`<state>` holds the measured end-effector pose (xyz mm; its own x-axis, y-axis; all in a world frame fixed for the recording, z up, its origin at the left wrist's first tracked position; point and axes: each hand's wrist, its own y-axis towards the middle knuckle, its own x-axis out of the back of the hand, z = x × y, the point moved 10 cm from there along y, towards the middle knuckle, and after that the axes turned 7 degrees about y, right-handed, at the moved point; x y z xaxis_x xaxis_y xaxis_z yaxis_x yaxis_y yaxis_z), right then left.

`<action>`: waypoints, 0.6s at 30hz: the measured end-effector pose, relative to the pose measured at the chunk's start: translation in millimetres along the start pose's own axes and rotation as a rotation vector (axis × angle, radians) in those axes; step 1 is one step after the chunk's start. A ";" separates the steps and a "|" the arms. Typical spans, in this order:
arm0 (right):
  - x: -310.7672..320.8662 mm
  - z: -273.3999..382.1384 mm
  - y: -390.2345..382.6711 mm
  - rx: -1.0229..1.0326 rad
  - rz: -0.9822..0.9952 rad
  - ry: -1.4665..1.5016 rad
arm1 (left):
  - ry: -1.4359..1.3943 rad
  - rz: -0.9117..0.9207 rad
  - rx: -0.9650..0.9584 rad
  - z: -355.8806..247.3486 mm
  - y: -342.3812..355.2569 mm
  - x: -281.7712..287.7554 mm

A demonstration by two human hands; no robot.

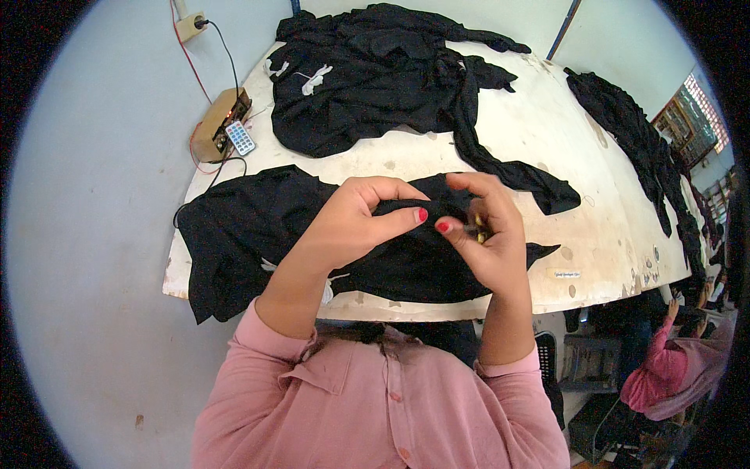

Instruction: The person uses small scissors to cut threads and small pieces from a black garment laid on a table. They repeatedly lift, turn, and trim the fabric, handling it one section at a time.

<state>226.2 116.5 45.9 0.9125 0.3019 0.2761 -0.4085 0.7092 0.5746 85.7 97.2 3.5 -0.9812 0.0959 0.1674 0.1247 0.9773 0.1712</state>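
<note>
A black garment [258, 211] lies spread along the near edge of the table, and part of it is lifted toward me. My left hand [363, 215] pinches a fold of its black cloth between thumb and fingers. Close by on the right, my right hand [494, 227] is curled at the same fold, its thumb tip and forefinger apart. In its palm sits a small tool with yellow parts [480, 228], mostly hidden by the fingers; its kind is not clear. A white tag [327, 293] shows by the garment's near edge.
More black garments [367, 78] lie heaped at the far side of the pale table [617, 258], others [625, 133] at its right. A brown box with wires [219, 129] and a remote control [240, 137] stand at the left by the wall. Another person [664, 367] in pink is at far right.
</note>
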 end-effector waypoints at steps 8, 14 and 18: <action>10.2 -43.8 -10.3 -0.282 0.041 0.345 | -0.074 0.042 0.057 -2.8 -5.2 9.1; 30.6 -40.2 -9.2 -0.218 0.012 0.152 | -0.069 -0.055 -0.009 -7.4 -2.0 24.1; 49.3 -37.7 -6.8 -0.141 -0.039 -0.073 | 0.015 -0.175 -0.068 -17.8 -9.5 54.4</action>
<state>274.8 150.6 26.5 0.9213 0.2292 0.3143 -0.3614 0.8032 0.4736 33.7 89.7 28.2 -0.9866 -0.0782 0.1434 -0.0380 0.9638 0.2640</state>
